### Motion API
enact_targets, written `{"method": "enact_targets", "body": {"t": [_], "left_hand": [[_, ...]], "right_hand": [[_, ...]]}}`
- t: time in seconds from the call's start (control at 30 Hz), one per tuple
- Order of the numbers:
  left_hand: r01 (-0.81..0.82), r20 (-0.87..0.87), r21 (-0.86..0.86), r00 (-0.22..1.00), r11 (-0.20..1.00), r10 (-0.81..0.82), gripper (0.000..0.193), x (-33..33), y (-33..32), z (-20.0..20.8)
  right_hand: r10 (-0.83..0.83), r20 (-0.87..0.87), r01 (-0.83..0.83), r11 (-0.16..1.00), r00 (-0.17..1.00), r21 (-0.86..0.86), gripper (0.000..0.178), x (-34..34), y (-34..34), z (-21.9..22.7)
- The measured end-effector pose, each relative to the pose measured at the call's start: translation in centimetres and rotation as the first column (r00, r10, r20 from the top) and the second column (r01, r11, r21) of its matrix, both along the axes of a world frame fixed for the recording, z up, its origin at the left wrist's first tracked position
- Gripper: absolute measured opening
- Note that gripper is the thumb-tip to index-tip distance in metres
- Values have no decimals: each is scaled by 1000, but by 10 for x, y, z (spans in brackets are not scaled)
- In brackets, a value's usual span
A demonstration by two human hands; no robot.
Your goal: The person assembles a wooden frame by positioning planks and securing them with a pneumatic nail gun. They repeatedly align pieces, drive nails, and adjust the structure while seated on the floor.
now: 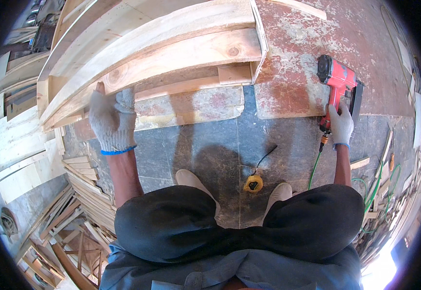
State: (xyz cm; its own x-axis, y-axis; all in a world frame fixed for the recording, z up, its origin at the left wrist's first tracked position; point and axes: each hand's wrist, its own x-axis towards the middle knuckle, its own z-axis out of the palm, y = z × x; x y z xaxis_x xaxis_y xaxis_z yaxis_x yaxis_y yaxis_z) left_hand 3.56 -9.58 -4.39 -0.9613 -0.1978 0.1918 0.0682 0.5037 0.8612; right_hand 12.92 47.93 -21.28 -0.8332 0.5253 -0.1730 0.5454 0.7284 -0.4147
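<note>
A wooden frame point(186, 53) made of long planks and boards lies across the upper left. My left hand point(111, 118), in a white knit glove with a blue cuff, grips its lower plank near the left end; one bare fingertip shows against the wood and the other fingers are partly hidden. Off to the right, my right hand point(341, 126), gloved the same way, is wrapped round the handle of a red and black nail gun point(338, 79). Its head points up and left, apart from the frame, and a green air hose point(314, 166) runs from the handle's base.
A yellow tape measure point(253, 183) lies on the dark floor between my shoes. Worn reddish boards point(297, 96) lie under and beside the frame. Timber strips point(89, 198) pile up at the left, with more scrap wood point(389, 208) and looped green hose at the right.
</note>
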Motion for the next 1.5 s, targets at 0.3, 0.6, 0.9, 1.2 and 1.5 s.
{"method": "enact_targets", "body": {"t": [0.3,0.6,0.9,1.2,1.5], "left_hand": [[-125,89,908,990,401,106,32,2,44,27],[34,-18,944,998,328,-53,22,5,38,27],[21,-5,925,999,379,-44,23,6,36,24],[41,-21,926,998,374,-59,26,4,34,26],[9,-21,910,999,415,25,27,2,41,28]], "right_hand": [[-2,221,-35,986,975,162,66,-42,10,-21],[62,61,-40,950,996,-311,37,-8,33,45],[-115,-13,81,773,993,-629,15,35,-28,138],[-63,-67,-16,596,996,-803,12,46,-49,138],[-104,-161,-183,-267,981,-946,27,19,-55,131]]}}
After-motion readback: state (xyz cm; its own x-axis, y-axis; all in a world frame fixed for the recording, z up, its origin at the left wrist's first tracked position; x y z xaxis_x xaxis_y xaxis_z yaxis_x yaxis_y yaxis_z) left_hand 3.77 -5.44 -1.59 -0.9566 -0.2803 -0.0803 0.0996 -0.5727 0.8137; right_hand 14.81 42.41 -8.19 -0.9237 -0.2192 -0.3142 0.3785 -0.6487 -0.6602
